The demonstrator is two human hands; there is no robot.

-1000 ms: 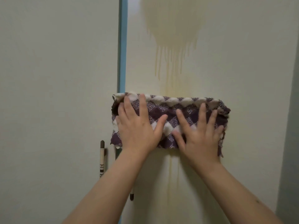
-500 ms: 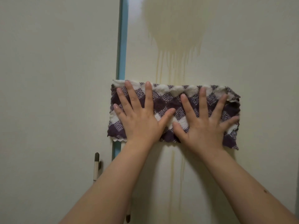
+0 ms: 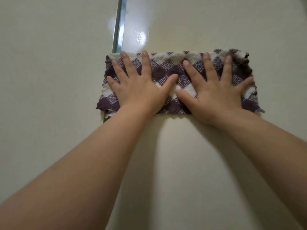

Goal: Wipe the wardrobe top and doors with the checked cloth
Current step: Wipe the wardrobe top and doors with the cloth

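Your left hand [image 3: 137, 87] and right hand [image 3: 214, 93] both lie flat on the checked cloth [image 3: 166, 69]. Their fingers are straight and spread, and the palms press it against the wardrobe door [image 3: 191, 163]. Neither hand grips anything. The purple-and-white cloth lies as a wide band. Its left end covers the teal strip [image 3: 118, 30] between the doors, and the rest stretches to the right of that strip. Your left hand sits just right of the strip's line and your right hand farther right, thumbs close together. A bright glare [image 3: 140, 37] shines just right of the strip, above the cloth.
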